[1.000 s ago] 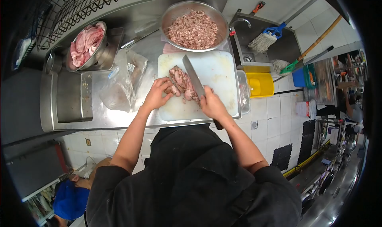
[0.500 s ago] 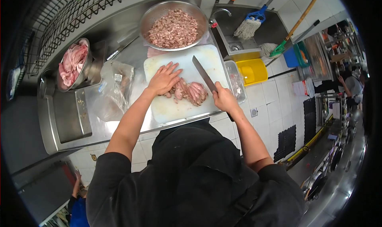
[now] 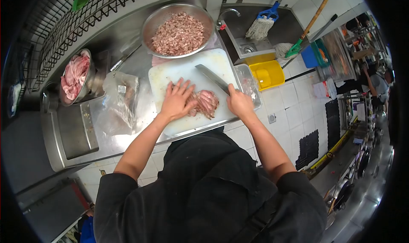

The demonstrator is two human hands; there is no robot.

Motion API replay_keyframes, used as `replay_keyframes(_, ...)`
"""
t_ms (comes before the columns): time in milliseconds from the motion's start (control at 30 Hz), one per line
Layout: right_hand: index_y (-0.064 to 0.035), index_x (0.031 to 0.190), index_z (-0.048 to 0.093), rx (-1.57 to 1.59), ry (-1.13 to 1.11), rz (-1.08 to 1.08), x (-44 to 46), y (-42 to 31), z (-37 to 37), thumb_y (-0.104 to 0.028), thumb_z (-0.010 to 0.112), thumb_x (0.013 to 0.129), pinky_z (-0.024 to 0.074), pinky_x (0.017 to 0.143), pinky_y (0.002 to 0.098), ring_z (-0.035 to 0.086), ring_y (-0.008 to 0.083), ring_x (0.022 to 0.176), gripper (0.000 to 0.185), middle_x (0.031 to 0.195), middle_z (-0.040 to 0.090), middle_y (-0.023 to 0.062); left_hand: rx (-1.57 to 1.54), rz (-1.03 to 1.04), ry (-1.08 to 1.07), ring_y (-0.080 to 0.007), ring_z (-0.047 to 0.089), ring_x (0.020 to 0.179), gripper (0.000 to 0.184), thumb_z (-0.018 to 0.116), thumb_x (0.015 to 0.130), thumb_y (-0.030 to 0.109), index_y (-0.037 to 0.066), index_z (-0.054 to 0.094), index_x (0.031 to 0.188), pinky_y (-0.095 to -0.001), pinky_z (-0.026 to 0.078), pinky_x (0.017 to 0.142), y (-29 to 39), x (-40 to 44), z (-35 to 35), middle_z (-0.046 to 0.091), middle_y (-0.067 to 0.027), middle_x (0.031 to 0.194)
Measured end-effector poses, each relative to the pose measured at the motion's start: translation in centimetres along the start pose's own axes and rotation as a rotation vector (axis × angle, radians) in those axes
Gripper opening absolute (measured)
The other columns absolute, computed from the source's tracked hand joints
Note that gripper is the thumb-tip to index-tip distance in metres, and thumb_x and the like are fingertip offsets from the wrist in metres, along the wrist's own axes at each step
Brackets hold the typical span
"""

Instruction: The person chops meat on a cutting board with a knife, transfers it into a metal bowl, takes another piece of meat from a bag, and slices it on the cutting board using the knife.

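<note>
On the white cutting board (image 3: 170, 70) lies a bunch of pinkish-brown sliced meat (image 3: 208, 102). My left hand (image 3: 176, 103) rests at the left of it with fingers spread, thumb side touching the meat, part of which it hides. In my right hand (image 3: 240, 102), at the board's right edge, is a knife (image 3: 213, 78) gripped by its handle. Its broad blade slants up and left over the board, apart from the meat. Behind the board stands a large metal bowl (image 3: 148, 32) full of chopped meat (image 3: 178, 34).
A clear plastic bag (image 3: 121, 102) lies left of the board. Beyond it, a metal bowl (image 3: 88, 80) holds raw meat pieces (image 3: 76, 72). A clear container (image 3: 247, 79) sits at right, near a yellow bucket (image 3: 272, 75) and mops (image 3: 260, 28). Another person (image 3: 87, 230) is at lower left.
My left hand has drawn back toward me and its fingers have spread wider. The knife's blade has swung left and lies at a flatter slant. The meat looks more bunched.
</note>
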State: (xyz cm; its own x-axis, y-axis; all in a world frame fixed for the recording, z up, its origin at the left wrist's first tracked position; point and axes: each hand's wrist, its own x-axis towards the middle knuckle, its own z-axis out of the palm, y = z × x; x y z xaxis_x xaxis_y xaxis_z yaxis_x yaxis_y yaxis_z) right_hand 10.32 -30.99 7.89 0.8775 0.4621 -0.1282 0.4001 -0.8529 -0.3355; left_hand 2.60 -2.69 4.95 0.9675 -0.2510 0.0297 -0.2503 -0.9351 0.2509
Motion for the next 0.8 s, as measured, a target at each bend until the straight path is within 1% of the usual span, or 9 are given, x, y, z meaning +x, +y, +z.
replay_keyframes(67, -0.008, 0.117, 0.049, -0.04, 0.015, -0.007, 1.3, 0.1, 1.0, -0.019, 0.062, 0.092, 0.0557, 0.068, 0.0556, 0.071, 0.045, 0.079, 0.031, 0.089, 0.07, 0.0219, 0.052, 0.017, -0.006, -0.0385, 0.026, 0.151, 0.073, 0.044, 0.097, 0.066, 0.016, 0.049, 0.15, -0.0661, 0.013, 0.119, 1.9, -0.6, 1.1, 0.037, -0.0121, 0.161)
replay_keyframes(167, -0.0068, 0.122, 0.051, -0.103, -0.016, -0.019, 2.6, -0.3, 2.0, -0.027, 0.067, 0.091, 0.0553, 0.076, 0.0511, 0.069, 0.0425, 0.093, 0.041, 0.102, 0.066, 0.0209, 0.122, 0.007, -0.057, -0.0382, 0.025, 0.152, 0.08, 0.045, 0.094, 0.072, 0.018, 0.045, 0.153, -0.0711, 0.013, 0.117, 2.5, 0.7, 1.3, 0.036, -0.0115, 0.162)
replay_keyframes(233, -0.0052, 0.126, 0.052, -0.17, 0.119, -0.151, 2.0, -1.7, 1.2, -0.034, 0.069, 0.09, 0.0504, 0.089, 0.0457, 0.062, 0.0394, 0.108, 0.049, 0.11, 0.062, 0.0211, 0.131, -0.027, -0.104, -0.0378, 0.024, 0.152, 0.083, 0.045, 0.093, 0.073, 0.018, 0.042, 0.155, -0.0726, 0.013, 0.115, 2.7, 1.3, 1.2, 0.036, -0.0113, 0.162)
replay_keyframes(267, -0.0048, 0.137, 0.05, -0.05, -0.034, -0.126, 1.5, -2.7, 0.2, -0.037, 0.07, 0.09, 0.0438, 0.097, 0.0451, 0.054, 0.0369, 0.116, 0.06, 0.122, 0.058, 0.0206, 0.122, -0.035, -0.12, -0.037, 0.024, 0.152, 0.081, 0.045, 0.094, 0.072, 0.018, 0.042, 0.155, -0.0725, 0.013, 0.115, 2.7, 1.5, 1.0, 0.035, -0.0108, 0.162)
replay_keyframes(300, -0.0048, 0.137, 0.05, -0.051, -0.037, -0.132, 0.8, -3.4, 0.2, -0.037, 0.07, 0.09, 0.0438, 0.097, 0.0451, 0.054, 0.0369, 0.116, 0.06, 0.122, 0.058, 0.0206, 0.115, -0.043, -0.136, -0.0362, 0.025, 0.152, 0.08, 0.044, 0.095, 0.071, 0.018, 0.043, 0.154, -0.0725, 0.014, 0.115, 2.7, 1.6, 0.9, 0.035, -0.0104, 0.163)
replay_keyframes(367, -0.0064, 0.146, 0.044, 0.11, 0.02, -0.427, -1.0, -4.6, 0.8, -0.038, 0.069, 0.091, 0.0407, 0.101, 0.0488, 0.047, 0.0371, 0.129, 0.068, 0.137, 0.051, 0.0187, 0.056, -0.027, -0.08, -0.0349, 0.026, 0.152, 0.076, 0.044, 0.096, 0.068, 0.018, 0.044, 0.153, -0.0714, 0.014, 0.115, 1.4, 1.2, 2.5, 0.037, -0.0102, 0.162)
replay_keyframes(467, -0.0059, 0.148, 0.042, -0.034, 0.161, -0.459, -0.8, -5.0, 5.7, -0.048, 0.069, 0.088, 0.0373, 0.106, 0.0511, 0.041, 0.0357, 0.137, 0.078, 0.147, 0.044, 0.0156, 0.023, -0.057, -0.038, -0.0328, 0.029, 0.15, 0.068, 0.044, 0.099, 0.062, 0.017, 0.049, 0.15, -0.0675, 0.015, 0.116, 0.9, 0.8, 1.3, 0.042, -0.0099, 0.159)
replay_keyframes(600, -0.0046, 0.146, 0.043, -0.073, 0.163, -0.387, 0.2, -5.1, 8.5, -0.05, 0.067, 0.088, 0.0349, 0.109, 0.0502, 0.035, 0.0338, 0.144, 0.077, 0.149, 0.043, 0.0144, -0.046, -0.104, 0.016, -0.0316, 0.036, 0.145, 0.058, 0.044, 0.103, 0.053, 0.014, 0.055, 0.145, -0.057, 0.018, 0.119, 0.7, 0.7, 2.2, 0.048, -0.01, 0.154)
replay_keyframes(800, -0.0044, 0.149, 0.038, 0.024, 0.159, -0.212, 0.9, -5.9, 9.1, -0.043, 0.073, 0.085, 0.0331, 0.109, 0.0517, 0.035, 0.0319, 0.144, 0.083, 0.15, 0.041, 0.0138, -0.181, -0.143, 0.056, -0.0307, 0.042, 0.139, 0.052, 0.042, 0.105, 0.043, 0.013, 0.053, 0.146, -0.0525, 0.023, 0.117, 1.0, 0.8, 2.7, 0.048, -0.0099, 0.153)
